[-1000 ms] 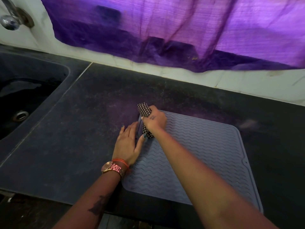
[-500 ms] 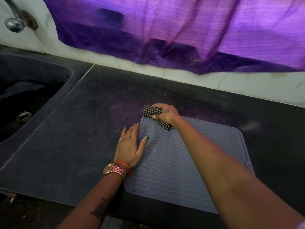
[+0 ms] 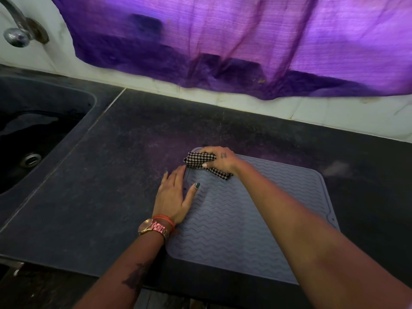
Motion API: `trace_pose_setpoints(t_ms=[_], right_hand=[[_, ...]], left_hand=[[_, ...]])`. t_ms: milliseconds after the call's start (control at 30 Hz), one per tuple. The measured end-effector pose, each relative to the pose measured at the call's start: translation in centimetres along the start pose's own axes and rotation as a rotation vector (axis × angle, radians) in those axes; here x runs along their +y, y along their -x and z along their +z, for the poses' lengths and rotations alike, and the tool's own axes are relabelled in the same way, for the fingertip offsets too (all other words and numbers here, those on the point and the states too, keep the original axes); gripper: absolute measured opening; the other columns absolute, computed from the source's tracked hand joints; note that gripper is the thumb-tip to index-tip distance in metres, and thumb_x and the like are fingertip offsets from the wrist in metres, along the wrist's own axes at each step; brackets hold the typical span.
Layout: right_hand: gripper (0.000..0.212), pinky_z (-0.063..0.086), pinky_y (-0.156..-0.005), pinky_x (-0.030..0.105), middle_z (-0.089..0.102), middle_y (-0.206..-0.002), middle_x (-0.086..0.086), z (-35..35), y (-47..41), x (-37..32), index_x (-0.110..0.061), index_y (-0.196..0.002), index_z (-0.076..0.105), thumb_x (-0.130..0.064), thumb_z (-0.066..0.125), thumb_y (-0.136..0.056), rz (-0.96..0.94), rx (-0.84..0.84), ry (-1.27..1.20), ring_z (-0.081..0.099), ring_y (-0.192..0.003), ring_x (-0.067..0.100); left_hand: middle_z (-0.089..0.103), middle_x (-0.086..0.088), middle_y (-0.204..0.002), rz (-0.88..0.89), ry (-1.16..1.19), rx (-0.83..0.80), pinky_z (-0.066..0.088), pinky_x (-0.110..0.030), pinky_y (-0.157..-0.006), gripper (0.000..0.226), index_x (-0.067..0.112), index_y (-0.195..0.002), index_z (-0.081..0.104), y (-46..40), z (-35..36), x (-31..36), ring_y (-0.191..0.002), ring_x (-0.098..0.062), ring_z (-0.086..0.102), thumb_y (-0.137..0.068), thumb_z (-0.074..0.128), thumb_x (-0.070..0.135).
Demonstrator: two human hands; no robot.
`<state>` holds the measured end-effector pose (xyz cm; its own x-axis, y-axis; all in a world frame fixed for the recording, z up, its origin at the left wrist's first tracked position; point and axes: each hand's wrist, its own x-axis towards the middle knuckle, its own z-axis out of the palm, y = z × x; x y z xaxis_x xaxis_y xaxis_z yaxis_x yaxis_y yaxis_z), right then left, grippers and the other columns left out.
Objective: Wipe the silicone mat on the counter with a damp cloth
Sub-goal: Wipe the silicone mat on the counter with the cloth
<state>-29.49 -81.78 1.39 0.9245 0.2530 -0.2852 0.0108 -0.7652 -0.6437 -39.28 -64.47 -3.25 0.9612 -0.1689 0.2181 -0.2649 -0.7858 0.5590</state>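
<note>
A grey silicone mat [image 3: 256, 210] with wavy ridges lies flat on the dark counter [image 3: 107, 197]. My right hand [image 3: 219, 158] grips a bunched black-and-white checked cloth [image 3: 201, 160] at the mat's far left corner, and the cloth's tail trails on the mat under my wrist. My left hand [image 3: 174, 195] lies flat with fingers spread across the mat's left edge, thumb on the mat and the other fingers on the counter. A watch and a red band sit on that wrist.
A dark sink [image 3: 33, 139] with a drain [image 3: 30, 159] is set into the counter at the left, under a metal tap [image 3: 17, 30]. A purple curtain [image 3: 245, 45] hangs over the pale tiled wall behind. The counter's front edge runs just below the mat.
My right hand has carried the cloth up along the mat's left edge to the far left corner. My left hand has stayed pressed on the left edge.
</note>
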Motion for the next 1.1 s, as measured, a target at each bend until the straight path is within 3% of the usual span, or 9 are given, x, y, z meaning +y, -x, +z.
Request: trace_pose_setpoints(t_ms=[133,267,400,567,700,833,1100], right_hand=[[0.044,0.043,-0.096,0.031,0.062,-0.125,-0.002,0.3,0.8,-0.1,-0.033,-0.120,0.059,-0.019,0.070,-0.080,-0.045,-0.037,0.071,0.055,-0.116,0.019],[0.038,0.046,-0.094,0.037,0.066,-0.119,-0.004,2.0,1.8,0.0,-0.033,-0.117,0.061,-0.019,0.067,-0.082,-0.101,0.072,0.156,0.058,-0.112,0.021],[0.041,0.046,-0.096,0.036,0.066,-0.118,-0.005,1.2,2.6,-0.5,-0.032,-0.117,0.062,-0.019,0.070,-0.079,-0.097,0.019,0.128,0.058,-0.111,0.018],[0.041,0.045,-0.097,0.037,0.066,-0.120,-0.006,3.2,4.1,-0.3,-0.036,-0.118,0.060,-0.020,0.068,-0.081,-0.091,0.079,0.152,0.058,-0.113,0.020],[0.043,0.044,-0.096,0.031,0.066,-0.120,-0.005,2.6,5.4,-0.9,-0.035,-0.118,0.062,-0.020,0.071,-0.078,-0.099,0.026,0.133,0.058,-0.113,0.018],[0.042,0.047,-0.093,0.035,0.067,-0.117,-0.007,5.3,7.8,-0.7,-0.037,-0.117,0.061,-0.019,0.069,-0.080,-0.132,0.131,0.127,0.059,-0.111,0.017],[0.043,0.041,-0.099,0.032,0.064,-0.123,-0.005,6.1,10.3,-0.7,-0.031,-0.122,0.059,-0.019,0.067,-0.082,-0.158,0.104,0.169,0.055,-0.115,0.018]], left_hand=[[0.044,-0.010,-0.142,-0.002,0.002,0.009,0.012,-0.035,-0.119,0.079,0.007,-0.142,0.033,0.0,0.0,0.1,-0.131,-0.021,0.041,-0.085,0.019,0.060],[0.044,-0.010,-0.142,0.006,0.008,0.009,0.012,-0.037,-0.119,0.078,0.007,-0.142,0.032,0.0,0.1,0.0,-0.132,-0.022,0.040,-0.085,0.020,0.059],[0.045,-0.011,-0.141,0.004,0.023,0.026,0.009,-0.032,-0.119,0.076,0.007,-0.141,0.033,0.1,0.0,0.0,-0.131,-0.023,0.041,-0.086,0.019,0.057],[0.045,-0.011,-0.142,0.019,0.044,0.018,0.007,-0.030,-0.118,0.072,0.006,-0.141,0.034,0.0,0.0,-0.1,-0.131,-0.023,0.041,-0.088,0.017,0.051],[0.046,-0.012,-0.141,0.006,0.084,0.047,0.010,-0.032,-0.117,0.070,0.006,-0.140,0.036,0.3,-0.2,0.0,-0.132,-0.026,0.039,-0.089,0.017,0.050],[0.047,-0.013,-0.140,0.015,0.114,0.050,0.011,-0.034,-0.118,0.069,0.006,-0.139,0.037,0.4,-0.4,0.0,-0.130,-0.026,0.042,-0.088,0.020,0.049],[0.041,-0.011,-0.145,-0.095,0.050,0.064,0.007,-0.039,-0.119,0.070,0.011,-0.139,0.039,0.4,-0.8,-0.9,-0.138,-0.026,0.031,-0.088,0.018,0.054]])
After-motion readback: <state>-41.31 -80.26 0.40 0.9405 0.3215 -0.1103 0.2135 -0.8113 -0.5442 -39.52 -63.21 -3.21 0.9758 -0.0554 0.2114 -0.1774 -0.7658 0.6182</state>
